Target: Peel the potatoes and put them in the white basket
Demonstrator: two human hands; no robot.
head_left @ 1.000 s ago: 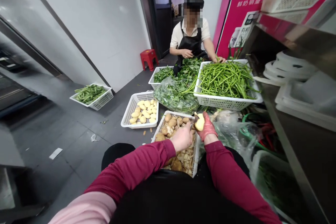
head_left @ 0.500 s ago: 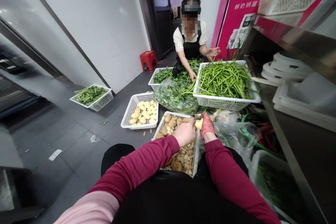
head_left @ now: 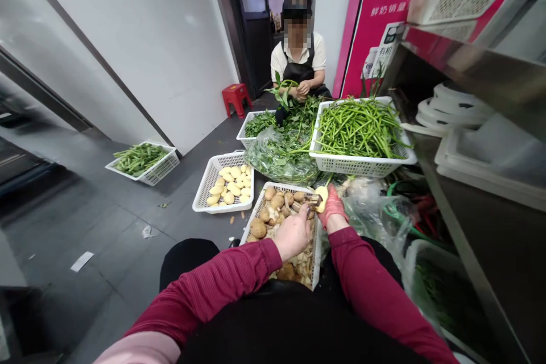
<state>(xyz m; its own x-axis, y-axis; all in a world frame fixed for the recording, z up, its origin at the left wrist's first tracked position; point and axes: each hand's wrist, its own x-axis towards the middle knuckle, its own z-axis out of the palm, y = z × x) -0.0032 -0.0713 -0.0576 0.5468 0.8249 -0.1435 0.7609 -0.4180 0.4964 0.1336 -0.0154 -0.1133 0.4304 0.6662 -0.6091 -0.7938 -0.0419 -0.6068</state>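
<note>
My left hand (head_left: 293, 234), bare, is closed round a peeler (head_left: 314, 199) whose head lies against a pale potato (head_left: 321, 198). That potato is gripped in my right hand (head_left: 335, 210), which wears a reddish glove. Both hands are above a white basket (head_left: 316, 264) between my knees. Unpeeled brown potatoes (head_left: 258, 228) lie in its far and left parts, with peelings (head_left: 301, 270) toward me. Just left of it, a second white basket (head_left: 202, 198) holds peeled yellow potatoes (head_left: 232, 185). My fingers hide most of the peeler's handle.
A co-worker (head_left: 298, 60) sits opposite, handling leafy stems. Ahead are a basket of green stems (head_left: 360, 128) and a plastic bag of greens (head_left: 281, 156). A metal shelf (head_left: 460, 227) runs along the right. A red stool (head_left: 236, 99) and a basket of greens (head_left: 140, 158) stand left.
My left hand and the peeler have drawn back slightly toward me and left, showing more of the potato's cut face. The co-worker's hands have come together, now holding a leafy stem.
</note>
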